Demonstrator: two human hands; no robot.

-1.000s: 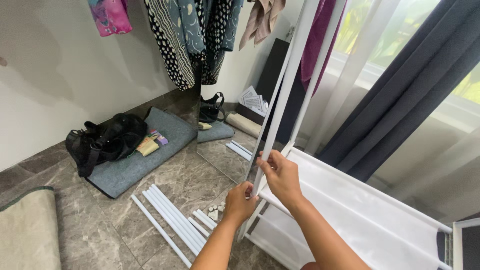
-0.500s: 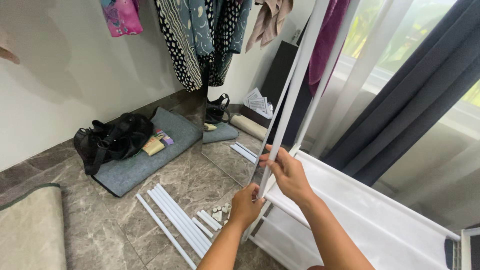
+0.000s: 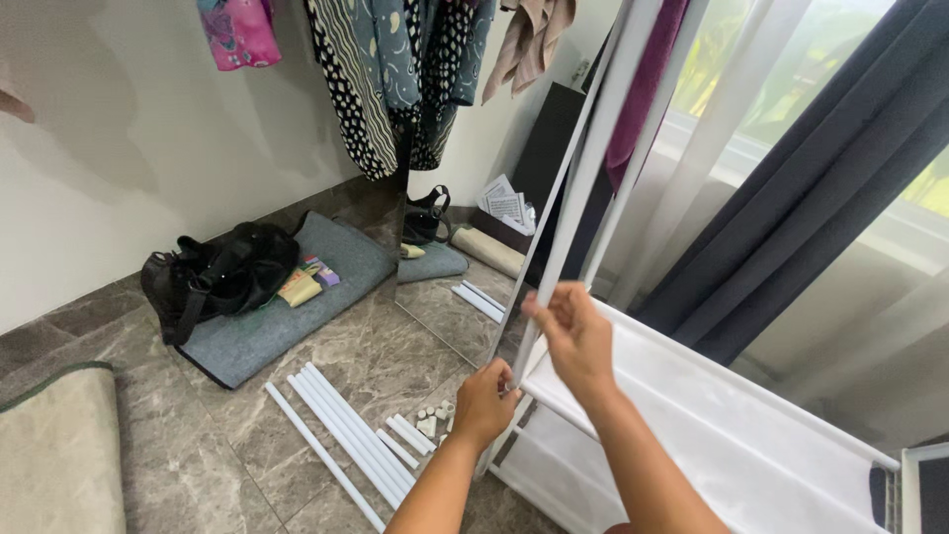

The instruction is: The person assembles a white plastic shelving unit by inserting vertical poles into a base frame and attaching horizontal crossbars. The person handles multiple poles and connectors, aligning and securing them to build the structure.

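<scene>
An upright white pole (image 3: 593,168) rises from the corner of a white fabric shelf rack (image 3: 751,435). My left hand (image 3: 484,403) grips the pole low down, at the level of the shelf's corner. My right hand (image 3: 573,336) pinches the same pole a little higher, fingers closed around it. A second white pole (image 3: 643,158) runs up just behind it.
Several loose white tubes (image 3: 341,430) and small connectors (image 3: 430,420) lie on the grey stone floor. A black bag (image 3: 213,277) sits on a grey mat (image 3: 287,316). A mirror leans on the wall under hanging clothes (image 3: 405,69). Dark curtain (image 3: 791,218) at right, beige rug (image 3: 54,455) at left.
Both hands stay on the pole; my right hand has shifted slightly along it. The view has drifted a little to the left and down.
</scene>
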